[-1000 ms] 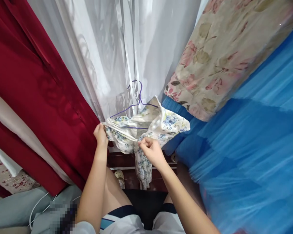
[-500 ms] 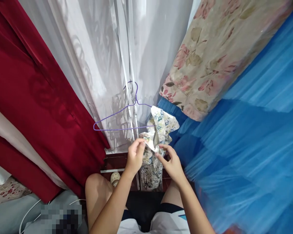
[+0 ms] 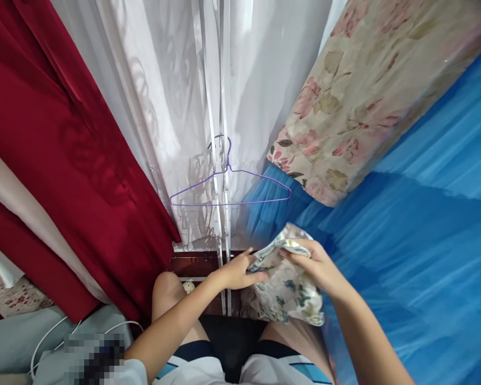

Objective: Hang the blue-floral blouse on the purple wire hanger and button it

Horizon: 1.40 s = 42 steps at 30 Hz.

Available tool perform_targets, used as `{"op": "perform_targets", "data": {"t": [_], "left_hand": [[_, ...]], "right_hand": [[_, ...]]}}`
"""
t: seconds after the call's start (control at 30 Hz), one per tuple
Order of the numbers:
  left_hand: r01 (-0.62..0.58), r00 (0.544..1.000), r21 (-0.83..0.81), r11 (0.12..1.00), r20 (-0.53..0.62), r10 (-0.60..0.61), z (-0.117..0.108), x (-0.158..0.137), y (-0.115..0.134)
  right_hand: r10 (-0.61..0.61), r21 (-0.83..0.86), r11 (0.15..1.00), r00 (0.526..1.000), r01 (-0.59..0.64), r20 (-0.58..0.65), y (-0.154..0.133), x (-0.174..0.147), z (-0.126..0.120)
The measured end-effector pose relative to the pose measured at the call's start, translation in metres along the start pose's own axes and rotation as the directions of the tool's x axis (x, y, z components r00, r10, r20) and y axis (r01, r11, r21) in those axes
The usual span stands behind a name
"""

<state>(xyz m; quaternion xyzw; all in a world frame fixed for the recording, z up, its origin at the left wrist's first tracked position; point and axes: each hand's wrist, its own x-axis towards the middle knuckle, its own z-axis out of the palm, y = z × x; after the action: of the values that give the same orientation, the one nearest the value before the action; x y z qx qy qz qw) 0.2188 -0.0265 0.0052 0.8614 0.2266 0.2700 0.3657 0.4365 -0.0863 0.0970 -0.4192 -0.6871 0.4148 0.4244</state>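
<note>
A light floral garment [image 3: 291, 299] with blue, green and yellow print hangs bunched in front of my knees. My right hand [image 3: 318, 264] pinches its upper edge between thumb and fingers. At the garment's left edge is my left hand [image 3: 238, 271], its thumb over the cloth and some fingertips hidden by it. Beyond both hands a bare purple wire hanger [image 3: 200, 204] hangs by its hook at a narrow white metal stand [image 3: 225, 230], apart from the garment.
Red curtain-like cloth [image 3: 92, 155] hangs at the left and white cloth [image 3: 260, 80] behind the stand. At the right are a beige floral cloth [image 3: 344, 117] and blue tulle [image 3: 409, 256]. Grey fabric with a white cable [image 3: 38, 347] lies lower left.
The floral garment has come off the hanger and moved down and right, toward me. My right hand has moved right with it; the left has shifted slightly right and down.
</note>
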Motion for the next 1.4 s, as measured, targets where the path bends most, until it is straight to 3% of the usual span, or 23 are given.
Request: {"op": "perform_targets", "data": {"t": [0.13,0.27,0.37,0.5,0.57,0.6,0.7,0.8,0.87,0.97,1.07,1.17,1.3,1.4], "left_hand": [[0.137,0.989,0.218,0.966,-0.083,-0.122,-0.027,-0.048,-0.029],[0.243,0.961,0.369,0.897,-0.219,-0.17,-0.096,-0.098,-0.046],[0.377,0.92,0.488,0.788,-0.3,-0.254,-0.157,-0.123,-0.047],[0.55,0.782,0.493,0.674,-0.589,-0.207,-0.224,-0.12,-0.039],[0.567,0.717,0.434,0.7,-0.678,-0.161,-0.245,-0.102,-0.031],[0.547,0.707,0.408,0.731,-0.693,-0.143,-0.251,-0.09,-0.026],[0.4,0.759,0.391,0.829,-0.648,-0.061,-0.254,-0.051,-0.01],[0.276,0.809,0.467,0.84,-0.584,0.059,-0.237,-0.021,0.006],[0.254,0.809,0.527,0.811,-0.576,0.121,-0.22,-0.008,0.016],[0.278,0.766,0.547,0.79,-0.622,0.161,-0.197,0.003,0.028],[0.273,0.73,0.507,0.818,-0.663,0.167,-0.184,0.007,0.038],[0.201,0.746,0.472,0.858,-0.642,0.178,-0.179,0.01,0.045],[0.226,0.768,0.498,0.837,-0.619,0.161,-0.177,0.011,0.049],[0.315,0.748,0.536,0.784,-0.648,0.143,-0.182,0.004,0.049]], "right_hand": [[0.037,-0.179,0.983,0.998,-0.026,0.058,-0.004,0.007,-0.02],[0.011,-0.383,0.923,0.995,0.029,0.102,0.002,0.044,-0.013],[-0.076,-0.498,0.86,0.993,0.109,0.086,0.01,0.08,0.002],[-0.123,-0.678,0.726,0.992,0.115,0.037,0.017,0.119,0.023],[-0.14,-0.745,0.66,0.99,0.097,0.005,0.018,0.13,0.032],[-0.14,-0.767,0.635,0.99,0.086,-0.004,0.018,0.134,0.036],[-0.104,-0.812,0.582,0.994,0.047,-0.017,0.015,0.135,0.043],[-0.092,-0.833,0.553,0.995,0.02,-0.038,0.013,0.125,0.047],[-0.098,-0.828,0.559,0.995,0.043,-0.015,0.014,0.115,0.048],[-0.164,-0.768,0.63,0.986,0.116,0.014,0.018,0.098,0.042],[-0.293,-0.651,0.751,0.938,0.106,-0.186,0.022,0.082,0.021],[-0.352,-0.61,0.792,0.846,0.04,-0.401,0.022,0.082,-0.01],[-0.399,-0.664,0.748,0.816,0.025,-0.418,0.012,0.11,-0.047],[-0.365,-0.656,0.753,0.861,0.051,-0.353,-0.002,0.129,-0.069]]}}
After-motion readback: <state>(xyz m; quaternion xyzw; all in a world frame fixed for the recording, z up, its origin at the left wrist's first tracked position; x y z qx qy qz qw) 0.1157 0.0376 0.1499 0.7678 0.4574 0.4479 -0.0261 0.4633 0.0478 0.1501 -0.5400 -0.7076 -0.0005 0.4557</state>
